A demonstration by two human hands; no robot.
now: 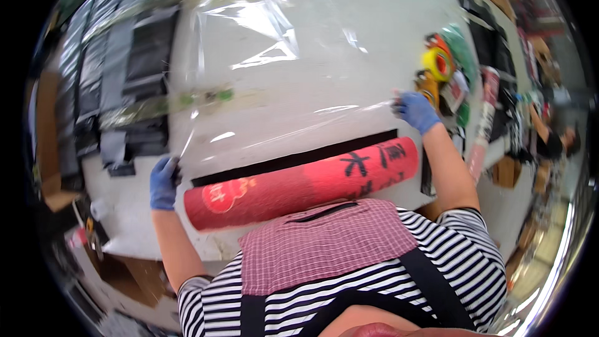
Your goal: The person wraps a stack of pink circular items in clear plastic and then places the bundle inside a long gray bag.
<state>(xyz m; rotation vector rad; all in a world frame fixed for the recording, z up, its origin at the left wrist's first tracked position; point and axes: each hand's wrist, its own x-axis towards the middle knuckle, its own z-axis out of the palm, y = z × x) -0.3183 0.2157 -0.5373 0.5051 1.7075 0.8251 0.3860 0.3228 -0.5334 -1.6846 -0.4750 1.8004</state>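
Gripping glossy clear film (281, 81), gloved hands (165, 182)

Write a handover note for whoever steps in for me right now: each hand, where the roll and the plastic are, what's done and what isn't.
Left hand, blue glove: pinching the near left corner of the clear plastic sheet.
Right hand, blue glove: gripping the sheet's right edge.
Red rolled mat: lying crosswise on the white table at the near edge, against the apron, a black strip just behind it.
Done: mat is rolled, sheet is spread flat beyond it.
Left: the sheet is not yet around the roll.
Tape rolls sit beyond the right hand; dark folded bags are stacked at left.
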